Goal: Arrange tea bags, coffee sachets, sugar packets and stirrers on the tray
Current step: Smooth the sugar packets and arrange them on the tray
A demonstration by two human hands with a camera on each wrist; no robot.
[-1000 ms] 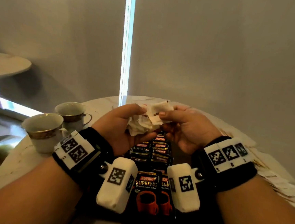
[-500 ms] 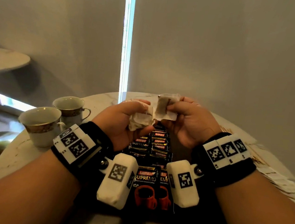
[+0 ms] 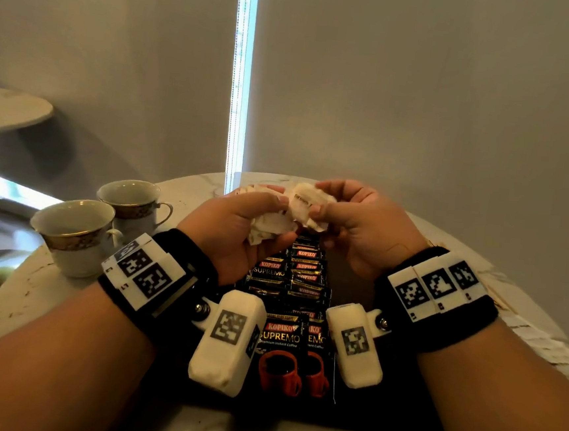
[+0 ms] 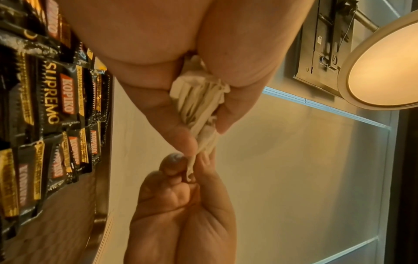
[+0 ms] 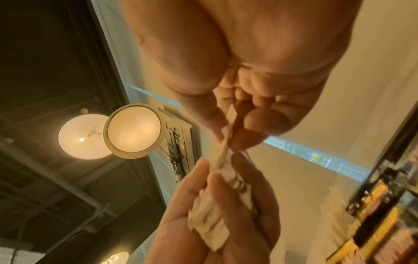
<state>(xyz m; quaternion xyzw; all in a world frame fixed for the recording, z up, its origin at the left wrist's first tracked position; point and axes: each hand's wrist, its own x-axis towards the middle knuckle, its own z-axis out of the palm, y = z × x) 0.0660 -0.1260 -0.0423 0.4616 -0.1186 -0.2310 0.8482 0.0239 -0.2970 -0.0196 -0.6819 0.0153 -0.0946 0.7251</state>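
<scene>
Packets [image 3: 268, 224], a white bunch, sit clutched in the left hand [image 3: 236, 235] above the tray's [image 3: 346, 282] sachets [image 3: 279, 331]; the right hand [image 3: 361, 229] pinches one [image 3: 306, 201], likely to lay it singly.

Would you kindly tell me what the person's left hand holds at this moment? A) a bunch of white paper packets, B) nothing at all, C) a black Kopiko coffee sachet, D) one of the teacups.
A: the left hand grips a bunch of white paper packets, while the right hand pinches one packet at the bunch's end; the coffee sachets lie below and the teacups stand untouched.
</scene>
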